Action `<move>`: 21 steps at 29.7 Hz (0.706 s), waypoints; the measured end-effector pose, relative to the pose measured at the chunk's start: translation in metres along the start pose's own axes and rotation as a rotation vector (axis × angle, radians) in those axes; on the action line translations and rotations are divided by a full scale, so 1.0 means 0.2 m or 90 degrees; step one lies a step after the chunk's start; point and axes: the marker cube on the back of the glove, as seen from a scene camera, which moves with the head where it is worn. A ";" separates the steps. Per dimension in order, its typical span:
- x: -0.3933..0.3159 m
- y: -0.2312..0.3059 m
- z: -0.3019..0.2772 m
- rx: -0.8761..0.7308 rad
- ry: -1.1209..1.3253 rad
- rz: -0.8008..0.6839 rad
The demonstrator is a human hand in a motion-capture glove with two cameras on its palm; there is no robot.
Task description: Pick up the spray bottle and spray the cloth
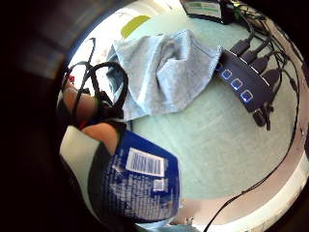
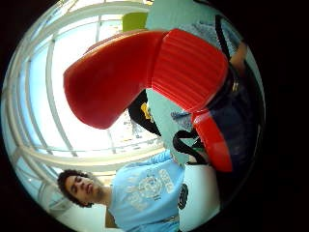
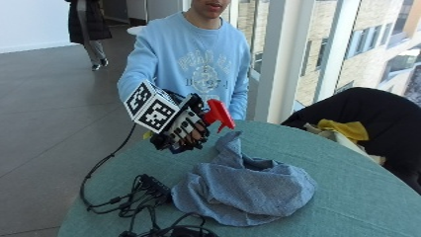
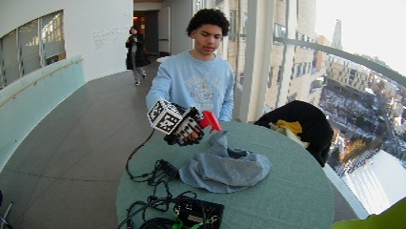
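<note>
My gloved right hand (image 3: 183, 129) grips a spray bottle and holds it in the air above the table's near-left part. Its red spray head (image 3: 219, 114) sticks out past my fingers, with the nozzle aimed toward the cloth. The red head (image 2: 145, 72) fills the thumb side palm view. The bottle's dark blue labelled body (image 1: 142, 181) lies against my palm. A crumpled light blue cloth (image 3: 244, 186) is heaped on the green round table (image 3: 342, 177), just below and beyond the nozzle. The cloth (image 1: 161, 72) also shows in the little finger side palm view.
A black hub (image 1: 241, 79) with blue lights and several black cables (image 3: 135, 197) lies on the table beside the cloth. A chair draped with black and yellow clothing (image 3: 358, 118) stands at the table's far side. Windows run behind the table.
</note>
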 end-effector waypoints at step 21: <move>0.00 -0.01 0.02 -0.011 0.012 0.018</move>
